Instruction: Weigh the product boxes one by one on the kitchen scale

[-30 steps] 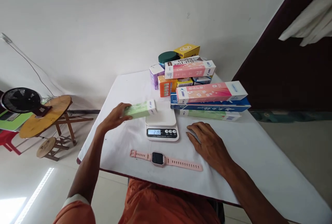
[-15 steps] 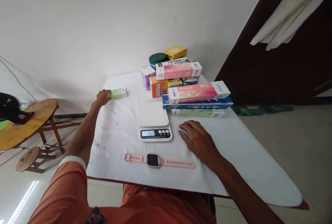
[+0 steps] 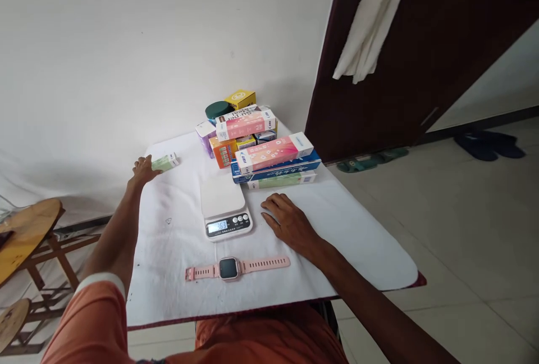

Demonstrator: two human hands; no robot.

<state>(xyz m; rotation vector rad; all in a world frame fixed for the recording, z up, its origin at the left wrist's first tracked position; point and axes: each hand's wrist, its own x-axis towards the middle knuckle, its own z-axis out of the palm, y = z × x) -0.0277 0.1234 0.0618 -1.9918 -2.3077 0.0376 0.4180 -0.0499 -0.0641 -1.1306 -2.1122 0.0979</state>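
Note:
At the table's far left, my left hand (image 3: 145, 171) is closed round the near end of a small green-and-white toothpaste box (image 3: 165, 162), which lies on the white cloth. My right hand (image 3: 290, 221) rests on the table with fingers loosely bent and apart, holding nothing. Between the hands stands a white digital kitchen scale (image 3: 222, 198); its plate bears nothing and its display is lit. A pink smartwatch (image 3: 228, 268) lies stretched out in front of the scale, face up.
Behind the scale is a pile: pink boxes (image 3: 273, 153), a long blue box (image 3: 280, 167), a green box (image 3: 281, 180), an orange box (image 3: 223, 151), a purple box (image 3: 206, 137), a yellow box (image 3: 241, 98) and a green-lidded jar (image 3: 218, 109). A wooden stool (image 3: 31, 229) stands left.
The view has swung right, so the table appears further left. My left hand stays on the green toothpaste box, and my right hand still rests beside the scale. The scale's reading looks different.

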